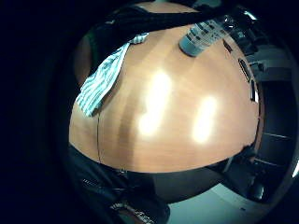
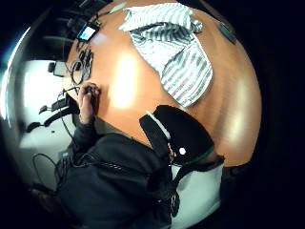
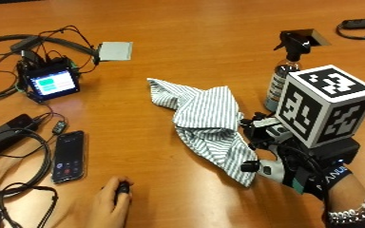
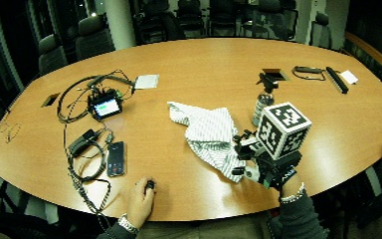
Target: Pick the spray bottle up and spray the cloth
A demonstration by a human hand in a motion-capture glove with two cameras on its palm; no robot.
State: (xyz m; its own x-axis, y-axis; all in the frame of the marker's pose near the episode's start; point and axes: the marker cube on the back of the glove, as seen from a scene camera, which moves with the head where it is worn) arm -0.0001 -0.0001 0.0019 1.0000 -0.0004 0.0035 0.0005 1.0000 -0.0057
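A clear spray bottle (image 3: 287, 78) with a black trigger head stands upright on the wooden table (image 3: 188, 42), just right of a crumpled grey-and-white striped cloth (image 3: 211, 123). My gloved right hand (image 3: 302, 166) hovers near the table's front edge, at the cloth's near end and in front of the bottle, touching neither. It holds nothing and its fingers look relaxed. The little finger side palm view shows the bottle (image 1: 198, 39) some way off on the table and the cloth (image 1: 100, 84) beside it. In the thumb side palm view the cloth (image 2: 174, 47) lies spread out.
A small screen device (image 3: 51, 83) with cables (image 3: 12, 156) and a black phone (image 3: 69, 156) lie at the left. The bare left hand (image 3: 113, 204) rests on a small black object near the front edge. A table port cover (image 3: 312, 38) sits behind the bottle.
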